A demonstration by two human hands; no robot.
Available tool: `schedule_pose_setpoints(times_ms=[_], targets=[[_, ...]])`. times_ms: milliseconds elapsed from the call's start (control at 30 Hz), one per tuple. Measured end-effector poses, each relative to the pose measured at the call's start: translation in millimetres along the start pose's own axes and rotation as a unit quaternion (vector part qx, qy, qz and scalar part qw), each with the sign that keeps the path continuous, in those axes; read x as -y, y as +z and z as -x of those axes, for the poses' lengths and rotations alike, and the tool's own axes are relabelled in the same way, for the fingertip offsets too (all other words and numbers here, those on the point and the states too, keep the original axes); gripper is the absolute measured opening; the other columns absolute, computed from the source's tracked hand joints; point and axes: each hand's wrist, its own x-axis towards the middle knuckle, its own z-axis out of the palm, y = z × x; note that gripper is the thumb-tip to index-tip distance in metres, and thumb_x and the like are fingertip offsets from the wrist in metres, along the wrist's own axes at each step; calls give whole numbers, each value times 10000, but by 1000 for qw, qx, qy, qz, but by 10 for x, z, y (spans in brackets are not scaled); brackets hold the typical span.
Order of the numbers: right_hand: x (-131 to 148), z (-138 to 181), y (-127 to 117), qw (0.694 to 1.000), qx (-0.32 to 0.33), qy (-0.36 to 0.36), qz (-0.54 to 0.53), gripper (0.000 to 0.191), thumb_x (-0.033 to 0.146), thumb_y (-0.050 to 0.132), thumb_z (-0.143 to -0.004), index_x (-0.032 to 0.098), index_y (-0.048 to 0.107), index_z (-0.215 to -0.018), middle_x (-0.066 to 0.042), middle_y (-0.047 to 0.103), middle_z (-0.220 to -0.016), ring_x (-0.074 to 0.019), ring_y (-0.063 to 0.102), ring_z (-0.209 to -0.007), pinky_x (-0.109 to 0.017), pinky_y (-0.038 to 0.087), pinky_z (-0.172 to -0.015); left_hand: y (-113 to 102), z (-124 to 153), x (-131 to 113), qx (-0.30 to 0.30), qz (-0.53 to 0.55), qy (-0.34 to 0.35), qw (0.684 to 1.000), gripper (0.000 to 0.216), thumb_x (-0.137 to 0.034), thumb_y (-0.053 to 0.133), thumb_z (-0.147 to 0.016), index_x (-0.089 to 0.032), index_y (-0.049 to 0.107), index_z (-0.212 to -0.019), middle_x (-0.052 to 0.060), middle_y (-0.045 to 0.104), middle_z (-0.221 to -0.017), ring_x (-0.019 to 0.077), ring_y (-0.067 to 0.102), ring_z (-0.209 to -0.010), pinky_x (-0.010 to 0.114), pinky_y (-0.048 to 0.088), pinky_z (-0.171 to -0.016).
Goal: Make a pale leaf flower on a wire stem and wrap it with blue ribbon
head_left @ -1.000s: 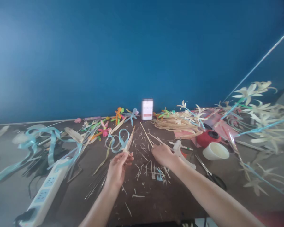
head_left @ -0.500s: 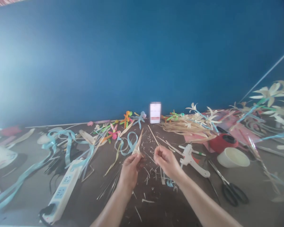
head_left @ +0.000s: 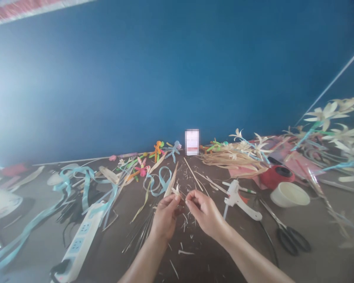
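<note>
At middle of bench (head_left: 205, 260), noted left hand (head_left: 166, 215) with grip closed, thumb against finger, on a small pale flower (head_left: 176, 190), petals up above the fingertips. Noted right hand (head_left: 203, 211) just beside, with thumb and fingers drawn close; cannot tell whether clamped on anything. Behind left hand, found a long pale leaf (head_left: 172, 181), tip toward the wall (head_left: 153, 78). Beyond both hands, observed thin sticks (head_left: 194, 173) lying flat, with pale scraps (head_left: 186, 252) scattered nearer and between the forearms.

To the right, recorded a white glue gun (head_left: 233, 196), near right hand but apart from it; farther out, black-handled scissors (head_left: 283, 226) and a white cup (head_left: 290, 195) just in front of a red object (head_left: 276, 177). Behind these, pale flowers on blue stems (head_left: 324, 114), partly blurred.

To the left, recorded a white power strip (head_left: 82, 236) with blue ribbon (head_left: 86, 192) across its far end. Along the wall, noted an orange figure (head_left: 158, 148) beside a blue figure (head_left: 174, 149).
</note>
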Motion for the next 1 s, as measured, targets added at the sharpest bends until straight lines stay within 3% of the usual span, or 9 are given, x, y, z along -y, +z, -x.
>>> schedule_pose_setpoints(times_ms=[1000], targets=[[60, 92, 21, 999, -13, 33, -21, 170, 321, 451, -835, 178, 519, -773, 39, 504, -553, -86, 426, -465, -186, 328, -445, 50, 77, -42, -9, -35, 27, 999, 147, -275, 733, -609, -150, 685, -669, 22, 639, -640, 128, 575, -600, 219, 452, -558]])
